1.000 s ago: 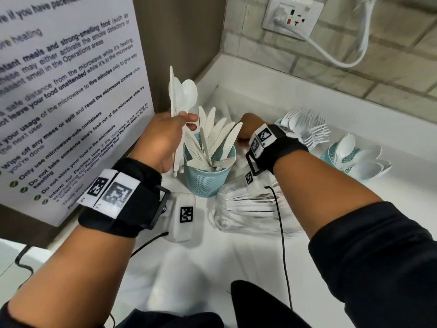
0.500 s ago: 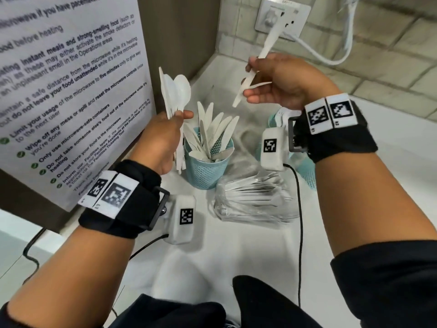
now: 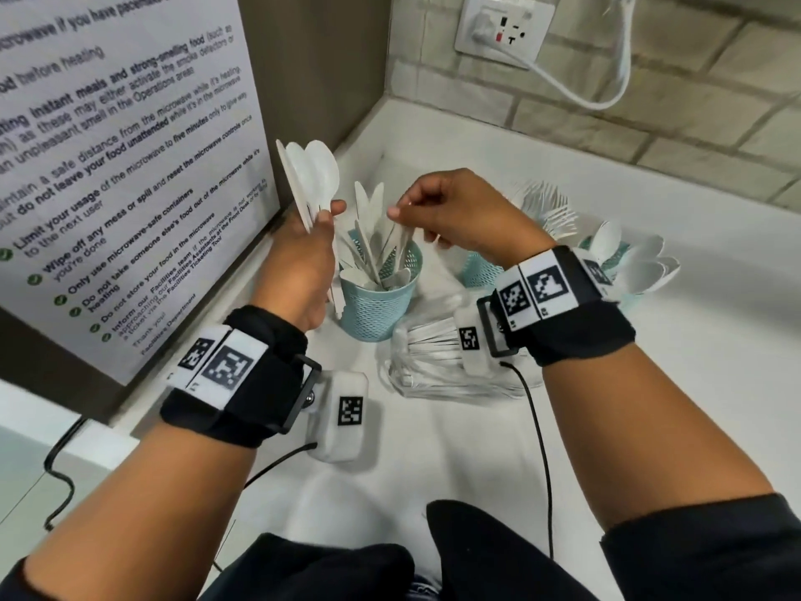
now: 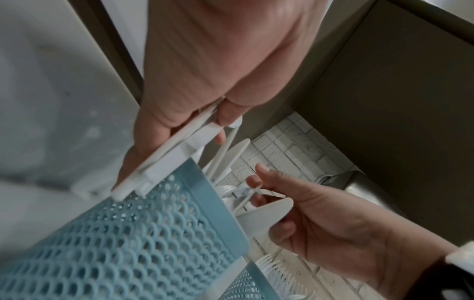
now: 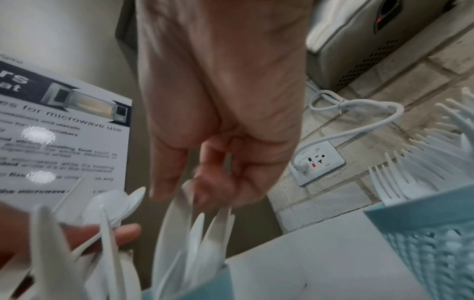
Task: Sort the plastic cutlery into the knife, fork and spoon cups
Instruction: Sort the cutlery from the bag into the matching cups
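My left hand (image 3: 323, 219) grips a bunch of white cutlery (image 3: 310, 180) upright, spoons and a knife among them, just left of the teal knife cup (image 3: 377, 310). Right over that cup, my right hand (image 3: 403, 214) pinches the top of a white knife (image 4: 264, 215), which points down among the knives standing in the cup. The fork cup (image 3: 479, 271) is partly hidden behind my right wrist, its forks (image 3: 548, 206) fanning out. Further right are the spoons (image 3: 641, 262) of the spoon cup. The left wrist view shows the knife cup (image 4: 128, 233) close under the bunch.
A clear bag of white cutlery (image 3: 433, 366) lies on the white counter (image 3: 650, 383) in front of the cups. A printed notice (image 3: 108, 167) covers the panel at the left. On the tiled back wall is a socket (image 3: 505, 28) with a white cable.
My right hand rose from the cups with a knife to near the socket, then came down over the knife cup. My left hand kept its bunch beside the cup.
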The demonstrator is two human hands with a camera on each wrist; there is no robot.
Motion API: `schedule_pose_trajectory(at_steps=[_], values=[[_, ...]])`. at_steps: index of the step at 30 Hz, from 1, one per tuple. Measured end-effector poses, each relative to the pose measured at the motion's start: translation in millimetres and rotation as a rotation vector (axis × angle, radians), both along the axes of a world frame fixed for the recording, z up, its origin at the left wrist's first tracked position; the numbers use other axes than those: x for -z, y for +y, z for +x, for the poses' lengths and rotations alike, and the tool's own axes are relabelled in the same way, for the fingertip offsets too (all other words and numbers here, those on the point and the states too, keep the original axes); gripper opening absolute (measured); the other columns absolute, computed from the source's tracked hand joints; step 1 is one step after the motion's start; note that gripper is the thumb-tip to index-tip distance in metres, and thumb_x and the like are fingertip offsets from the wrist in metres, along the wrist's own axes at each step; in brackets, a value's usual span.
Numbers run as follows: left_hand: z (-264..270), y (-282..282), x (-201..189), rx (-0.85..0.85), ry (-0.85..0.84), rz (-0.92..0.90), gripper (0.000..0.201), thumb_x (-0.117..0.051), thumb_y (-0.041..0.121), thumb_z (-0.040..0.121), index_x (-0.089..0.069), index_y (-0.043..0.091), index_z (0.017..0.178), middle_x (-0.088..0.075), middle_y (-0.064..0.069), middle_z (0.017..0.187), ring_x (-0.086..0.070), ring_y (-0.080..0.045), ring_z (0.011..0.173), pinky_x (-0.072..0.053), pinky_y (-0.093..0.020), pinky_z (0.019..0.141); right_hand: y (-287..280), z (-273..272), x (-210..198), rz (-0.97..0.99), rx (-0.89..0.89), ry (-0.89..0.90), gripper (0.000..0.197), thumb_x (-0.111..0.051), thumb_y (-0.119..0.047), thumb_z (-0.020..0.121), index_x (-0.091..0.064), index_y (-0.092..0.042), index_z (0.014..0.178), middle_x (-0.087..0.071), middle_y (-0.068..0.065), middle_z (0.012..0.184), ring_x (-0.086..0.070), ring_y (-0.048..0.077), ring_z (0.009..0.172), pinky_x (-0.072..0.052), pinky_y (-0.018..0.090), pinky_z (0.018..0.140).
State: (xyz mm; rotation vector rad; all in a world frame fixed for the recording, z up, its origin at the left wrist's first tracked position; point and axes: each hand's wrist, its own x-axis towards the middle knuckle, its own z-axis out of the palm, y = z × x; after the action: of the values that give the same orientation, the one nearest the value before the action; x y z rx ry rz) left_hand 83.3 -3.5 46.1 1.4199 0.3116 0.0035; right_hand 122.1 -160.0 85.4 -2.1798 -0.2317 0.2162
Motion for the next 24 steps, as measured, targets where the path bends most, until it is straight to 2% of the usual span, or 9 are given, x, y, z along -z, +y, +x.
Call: schedule_pose_trajectory(at_steps=[3, 5, 7, 9, 11, 15, 17, 20, 24], values=[[2.7, -1.4, 1.2, -0.001, 0.009, -0.004, 0.028, -0.032, 0.027, 0.101, -0.058, 0.033, 0.093, -0.064, -0.005, 0.115, -0.063, -0.023, 0.102, -0.050, -0.031, 0.071, 4.0, 4.9, 11.3, -0.048, 0.203, -0.281, 0.025, -0.070, -0.038, 0.080, -0.054, -0.020, 0.074, -0.047, -0.007, 0.075, -0.045, 0.003, 0.068, -0.037, 0.015, 0.061], [4.6, -3.0, 1.7, -0.008, 0.007, 0.004, 0.029, -0.032, 0.028, 0.101, -0.058, 0.034, 0.092, -0.065, -0.004, 0.105, -0.064, -0.023, 0.090, -0.049, -0.029, 0.063, 8.5, 5.2, 18.8, -0.010, 0.272, -0.368, 0.024, -0.065, -0.037, 0.084, -0.056, -0.017, 0.095, -0.047, -0.002, 0.097, -0.051, 0.013, 0.095, -0.044, 0.025, 0.085], [7.0, -5.8, 1.6, -0.013, 0.002, 0.021, 0.029, -0.032, 0.029, 0.101, -0.058, 0.034, 0.090, -0.065, 0.000, 0.095, -0.064, -0.022, 0.085, -0.050, -0.030, 0.065, 13.1, 3.4, 25.6, 0.006, 0.250, -0.393, 0.035, -0.056, -0.035, 0.091, -0.051, -0.016, 0.120, -0.046, 0.007, 0.121, -0.046, 0.025, 0.117, -0.038, 0.039, 0.103], [9.4, -11.2, 1.6, -0.018, -0.006, 0.005, 0.028, -0.031, 0.028, 0.102, -0.057, 0.032, 0.091, -0.062, 0.003, 0.093, -0.063, -0.021, 0.088, -0.052, -0.032, 0.069, 18.4, 0.3, 32.0, -0.045, 0.180, -0.367, 0.045, -0.046, -0.036, 0.096, -0.040, -0.017, 0.136, -0.039, 0.011, 0.138, -0.039, 0.026, 0.129, -0.030, 0.041, 0.111], [12.0, -18.6, 2.0, -0.014, -0.030, 0.015, 0.027, -0.031, 0.027, 0.102, -0.057, 0.029, 0.096, -0.060, 0.002, 0.102, -0.062, -0.024, 0.100, -0.053, -0.040, 0.081, 21.7, -0.5, 38.9, -0.073, 0.128, -0.282, 0.049, -0.038, -0.040, 0.098, -0.033, -0.019, 0.142, -0.031, 0.010, 0.145, -0.033, 0.025, 0.135, -0.024, 0.038, 0.114], [21.6, -29.1, 4.8, -0.024, -0.091, 0.026, 0.025, -0.031, 0.024, 0.102, -0.055, 0.021, 0.108, -0.055, 0.003, 0.108, -0.057, -0.017, 0.101, -0.049, -0.029, 0.076, 20.8, 4.9, 44.0, -0.058, 0.142, -0.239, 0.047, -0.032, -0.035, 0.101, -0.033, -0.012, 0.142, -0.024, 0.012, 0.147, -0.031, 0.023, 0.136, -0.022, 0.026, 0.111], [29.8, -31.3, 5.7, -0.017, -0.094, 0.020, 0.025, -0.031, 0.023, 0.102, -0.055, 0.020, 0.109, -0.055, 0.001, 0.107, -0.055, -0.018, 0.101, -0.045, -0.032, 0.081, 18.4, 11.5, 43.2, -0.034, 0.173, -0.222, 0.047, -0.031, -0.034, 0.101, -0.033, -0.010, 0.142, -0.025, 0.012, 0.146, -0.036, 0.022, 0.133, -0.023, 0.020, 0.106], [42.6, -34.2, 5.2, 0.034, -0.094, -0.004, 0.025, -0.030, 0.024, 0.102, -0.054, 0.020, 0.109, -0.057, -0.003, 0.103, -0.057, -0.017, 0.089, -0.048, -0.030, 0.076, 15.0, 25.4, 45.7, 0.016, 0.264, -0.237, 0.045, -0.032, -0.032, 0.101, -0.037, -0.007, 0.139, -0.030, 0.012, 0.142, -0.038, 0.020, 0.129, -0.022, 0.011, 0.093], [58.6, -42.7, 1.3, 0.095, -0.102, -0.002, 0.026, -0.028, 0.024, 0.102, -0.054, 0.020, 0.107, -0.059, -0.009, 0.111, -0.059, -0.019, 0.089, -0.050, -0.031, 0.077, 8.6, 42.1, 49.1, 0.082, 0.386, -0.287, 0.040, -0.032, -0.029, 0.101, -0.045, -0.005, 0.132, -0.036, 0.013, 0.138, -0.040, 0.019, 0.125, -0.021, 0.007, 0.082]])
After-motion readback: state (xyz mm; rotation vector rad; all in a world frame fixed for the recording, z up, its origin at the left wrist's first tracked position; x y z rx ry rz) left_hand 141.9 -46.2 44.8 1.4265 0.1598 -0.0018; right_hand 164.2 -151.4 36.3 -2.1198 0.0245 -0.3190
